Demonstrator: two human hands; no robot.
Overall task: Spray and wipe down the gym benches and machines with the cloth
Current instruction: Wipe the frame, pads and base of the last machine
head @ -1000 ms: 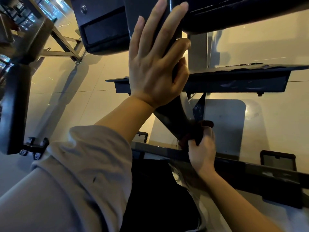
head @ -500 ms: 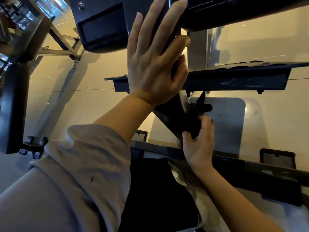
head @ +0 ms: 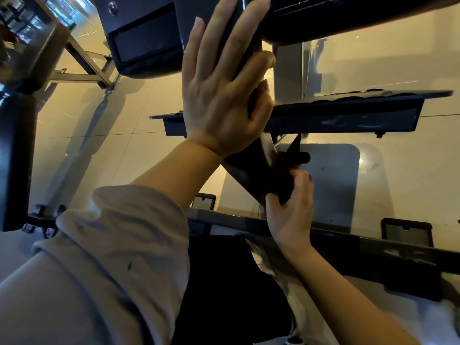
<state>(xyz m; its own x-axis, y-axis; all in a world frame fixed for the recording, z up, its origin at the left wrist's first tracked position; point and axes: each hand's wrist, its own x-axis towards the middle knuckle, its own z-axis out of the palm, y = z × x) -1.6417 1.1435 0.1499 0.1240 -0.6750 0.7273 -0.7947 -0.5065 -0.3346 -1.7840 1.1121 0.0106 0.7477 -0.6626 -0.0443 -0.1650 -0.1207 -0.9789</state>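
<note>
Dark painted steel makes up the machine frame (head: 251, 175) we are under — the slanted strut crosses mid-view, with a flat plate (head: 348, 105) above it and pale floor tiles (head: 99, 145) behind. Our left hand (head: 221, 95) lies flat, fingers straight and spread against the upright post, bracing. Our right hand (head: 291, 207) has its grip curled round a dark cloth (head: 286, 180), pressing it onto the lower strut.

Risks, as we judge them: the cloth could snag on the pointed gusset just above it, or knuckles scrape the plate's chipped edge; the flat left palm could slide if the post is wet.

Not resolved — no spray bottle in view; cloth and strut are both dark, so the cloth's outline is unclear; the pad overhead is cut off by the frame edge.
</note>
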